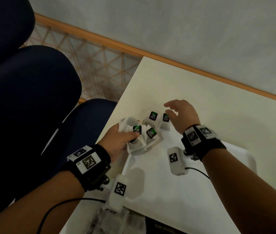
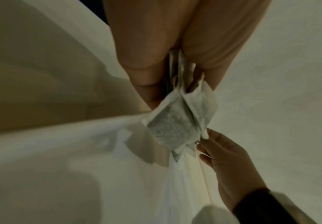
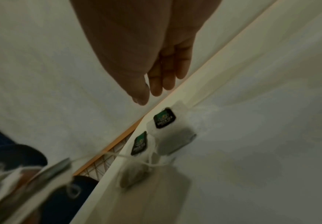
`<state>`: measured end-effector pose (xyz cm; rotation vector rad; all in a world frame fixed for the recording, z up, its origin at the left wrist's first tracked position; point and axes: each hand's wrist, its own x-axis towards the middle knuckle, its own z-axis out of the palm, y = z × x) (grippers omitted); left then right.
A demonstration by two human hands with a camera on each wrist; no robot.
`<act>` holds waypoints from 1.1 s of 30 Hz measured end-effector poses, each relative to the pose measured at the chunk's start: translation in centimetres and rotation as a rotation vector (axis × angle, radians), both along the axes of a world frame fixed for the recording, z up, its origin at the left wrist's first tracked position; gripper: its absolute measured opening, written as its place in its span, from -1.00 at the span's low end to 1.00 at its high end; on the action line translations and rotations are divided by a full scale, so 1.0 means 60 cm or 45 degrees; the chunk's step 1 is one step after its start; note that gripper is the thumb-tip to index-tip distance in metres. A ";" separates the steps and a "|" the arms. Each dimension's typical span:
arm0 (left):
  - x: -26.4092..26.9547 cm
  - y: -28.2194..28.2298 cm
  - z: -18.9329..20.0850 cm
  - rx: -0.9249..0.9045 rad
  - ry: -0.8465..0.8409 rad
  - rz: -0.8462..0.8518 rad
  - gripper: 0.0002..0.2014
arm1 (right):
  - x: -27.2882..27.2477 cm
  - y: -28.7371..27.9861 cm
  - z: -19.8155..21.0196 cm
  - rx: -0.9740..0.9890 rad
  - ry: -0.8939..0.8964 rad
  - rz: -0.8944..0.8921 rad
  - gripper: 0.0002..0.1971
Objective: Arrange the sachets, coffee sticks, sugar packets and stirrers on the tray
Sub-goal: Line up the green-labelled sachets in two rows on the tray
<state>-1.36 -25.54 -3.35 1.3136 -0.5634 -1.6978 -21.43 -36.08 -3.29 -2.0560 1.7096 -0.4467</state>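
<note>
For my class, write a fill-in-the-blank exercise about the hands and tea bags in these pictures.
The left hand grips a bunch of tea bags, while the right hand holds ___.
A tag on the tea bags reads GREEN ___.
The head view shows ___ such dark tags.
Missing words: nothing; TEA; four.

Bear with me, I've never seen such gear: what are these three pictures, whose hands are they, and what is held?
No machine: one person wears a head camera and two wrist cameras. The wide picture is the head view; the other two look along each hand. The left hand grips a bunch of green tea bags. The right hand hovers open, holding nothing, by two loose tea bags lying near the white tray's far end.
</note>
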 end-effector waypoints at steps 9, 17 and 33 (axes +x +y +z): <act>-0.018 -0.002 -0.013 0.031 -0.002 -0.047 -0.64 | -0.019 0.066 -0.013 0.022 0.222 0.262 -0.79; -0.017 -0.005 -0.013 0.026 -0.035 -0.049 -0.65 | -0.007 0.067 -0.022 0.048 0.215 0.345 -0.73; 0.003 0.004 -0.013 0.019 -0.061 -0.043 -0.65 | 0.019 0.081 -0.012 0.043 0.276 0.532 -0.61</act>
